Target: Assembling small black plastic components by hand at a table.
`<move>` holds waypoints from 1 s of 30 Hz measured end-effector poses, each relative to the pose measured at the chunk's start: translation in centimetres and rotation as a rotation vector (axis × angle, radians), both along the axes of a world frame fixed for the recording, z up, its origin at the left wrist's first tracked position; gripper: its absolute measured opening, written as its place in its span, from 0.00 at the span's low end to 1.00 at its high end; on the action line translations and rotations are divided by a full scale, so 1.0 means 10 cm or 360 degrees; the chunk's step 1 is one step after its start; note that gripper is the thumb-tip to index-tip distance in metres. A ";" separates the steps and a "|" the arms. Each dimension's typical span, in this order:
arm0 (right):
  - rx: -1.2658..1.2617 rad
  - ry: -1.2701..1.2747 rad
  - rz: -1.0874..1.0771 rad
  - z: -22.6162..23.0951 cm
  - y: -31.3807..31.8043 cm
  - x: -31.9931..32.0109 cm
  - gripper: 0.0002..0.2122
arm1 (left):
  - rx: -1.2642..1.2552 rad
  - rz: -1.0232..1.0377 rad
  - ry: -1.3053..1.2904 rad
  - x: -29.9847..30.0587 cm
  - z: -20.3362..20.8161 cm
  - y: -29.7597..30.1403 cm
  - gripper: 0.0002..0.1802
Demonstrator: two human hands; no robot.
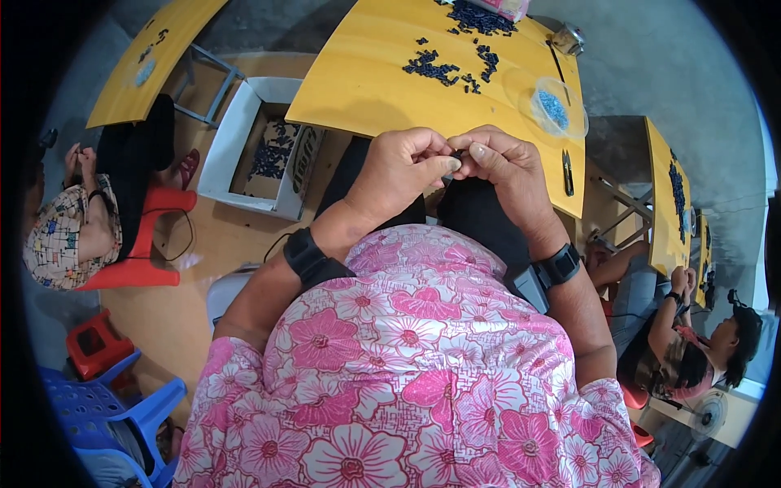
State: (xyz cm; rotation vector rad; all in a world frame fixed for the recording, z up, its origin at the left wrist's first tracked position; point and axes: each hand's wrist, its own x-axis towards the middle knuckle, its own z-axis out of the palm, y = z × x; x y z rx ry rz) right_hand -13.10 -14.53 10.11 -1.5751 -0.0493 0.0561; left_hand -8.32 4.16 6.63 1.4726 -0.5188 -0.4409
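Note:
My left hand (399,172) and my right hand (508,171) meet just over the near edge of the yellow table (358,73). Between the pinched thumbs and fingers of both is a small black piece (458,154), mostly covered by the fingertips. Similar small dark pieces (431,67) lie scattered on the tabletop beyond, with a denser heap (480,18) at the far edge. To the right stands a clear round tub (553,108) holding tiny light-blue parts. Closer to my right hand lies a pair of black-handled thread snips (568,172).
A white cardboard box (220,163) on the floor to the left holds many dark pieces. A metal tin (568,39) and a thin dark stick (557,65) lie at the table's far right. Other people sit at tables on both sides; a red stool (98,346) and blue chair (106,407) stand lower left.

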 end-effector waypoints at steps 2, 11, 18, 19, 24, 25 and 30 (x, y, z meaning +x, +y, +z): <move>0.0064 0.0066 0.0029 -0.02 -0.02 0.01 0.09 | 0.0030 0.0005 -0.0049 -0.01 -0.03 0.00 0.05; 0.0343 0.0446 0.0034 -0.15 -0.03 0.06 0.11 | 0.0100 0.0046 -0.0026 -0.05 -0.09 -0.02 0.06; 0.0531 0.0465 0.0026 -0.27 -0.04 0.02 0.09 | 0.0043 0.0012 -0.0002 -0.06 -0.11 -0.04 0.05; 0.0536 0.0480 0.0019 -0.28 -0.04 0.01 0.09 | 0.0026 0.0005 0.0014 -0.07 -0.11 -0.05 0.05; 0.0567 0.0488 0.0043 -0.32 -0.08 0.00 0.09 | 0.0049 -0.0010 -0.0016 -0.07 -0.14 -0.07 0.05; 0.0559 0.0494 0.0045 -0.33 -0.07 -0.01 0.08 | 0.0073 -0.0009 -0.0038 -0.07 -0.14 -0.07 0.05; 0.0686 0.0504 -0.0018 -0.33 -0.02 -0.03 0.08 | -0.0016 -0.0042 0.0074 -0.08 -0.09 -0.08 0.05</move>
